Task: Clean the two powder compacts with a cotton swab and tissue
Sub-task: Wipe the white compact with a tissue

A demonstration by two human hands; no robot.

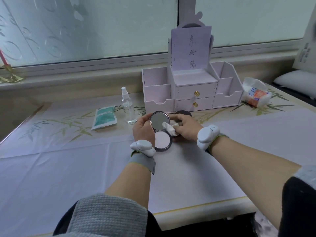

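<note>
While the left hand (pixel 142 130) is gripping the open compact (pixel 162 140) at frame centre, the right hand (pixel 186 129) is pinching a tissue (pixel 168 128) against its mirror (pixel 158 120); the next move is likely calling for light circular strokes.

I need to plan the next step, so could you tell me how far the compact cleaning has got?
Done: nothing I can confirm. In hand: left hand holds the open compact while right hand presses tissue on its mirror. Left: the dark second compact lying behind.
</note>
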